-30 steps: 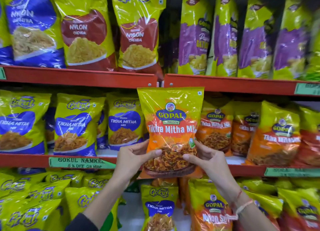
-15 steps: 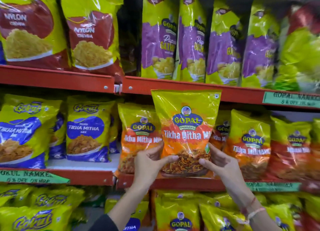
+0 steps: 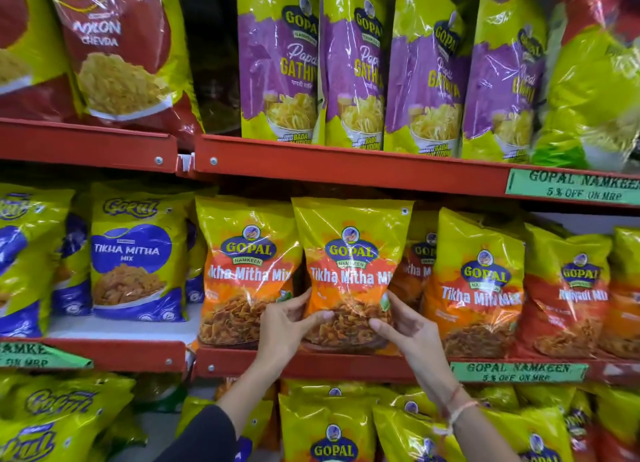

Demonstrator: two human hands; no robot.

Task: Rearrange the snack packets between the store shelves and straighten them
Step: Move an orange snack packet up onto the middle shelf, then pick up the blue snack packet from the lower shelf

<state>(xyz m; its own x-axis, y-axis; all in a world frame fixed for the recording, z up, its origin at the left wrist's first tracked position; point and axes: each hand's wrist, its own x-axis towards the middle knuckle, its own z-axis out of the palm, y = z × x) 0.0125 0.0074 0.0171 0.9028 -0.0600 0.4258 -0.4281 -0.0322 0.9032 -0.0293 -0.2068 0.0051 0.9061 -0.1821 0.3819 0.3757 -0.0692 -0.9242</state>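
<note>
An orange and yellow Gopal Tikha Mitha Mix packet stands upright on the middle red shelf. My left hand grips its lower left edge and my right hand grips its lower right edge. Another packet of the same kind stands just to its left. More of them stand to its right, one partly hidden behind the held packet.
Blue and yellow Tikha Mitha packets fill the left of the middle shelf. Purple Papdi Gathiya packets and red Nylon Chevda packets line the top shelf. Yellow packets crowd the bottom shelf. Green price labels hang on the shelf edges.
Both hands carried the orange packet from in front of the shelf edge back onto the middle shelf, among the other orange packets. The view shifted right and closer.
</note>
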